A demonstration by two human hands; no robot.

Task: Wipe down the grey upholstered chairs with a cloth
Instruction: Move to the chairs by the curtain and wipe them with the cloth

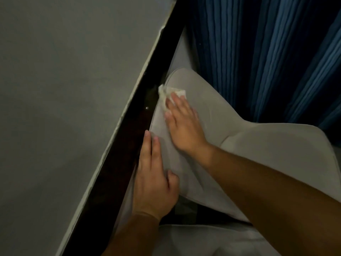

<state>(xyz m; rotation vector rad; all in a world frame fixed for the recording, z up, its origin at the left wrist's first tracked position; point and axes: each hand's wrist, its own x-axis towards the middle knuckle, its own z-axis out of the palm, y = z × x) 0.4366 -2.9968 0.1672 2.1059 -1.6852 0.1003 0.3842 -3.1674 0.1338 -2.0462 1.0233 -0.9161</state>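
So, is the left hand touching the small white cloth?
Apart. The head view shows the left hand resting on the grey upholstered chair, with bare fabric between it and the small white cloth.

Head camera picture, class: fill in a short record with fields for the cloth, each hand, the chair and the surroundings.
cloth: white cloth, crumpled on the seat near the table-side edge
right hand: right hand presses the cloth, fingers straight
left hand: left hand rests flat on the seat edge
chair: grey upholstered chair, beside the table
background: blue curtain behind the chair
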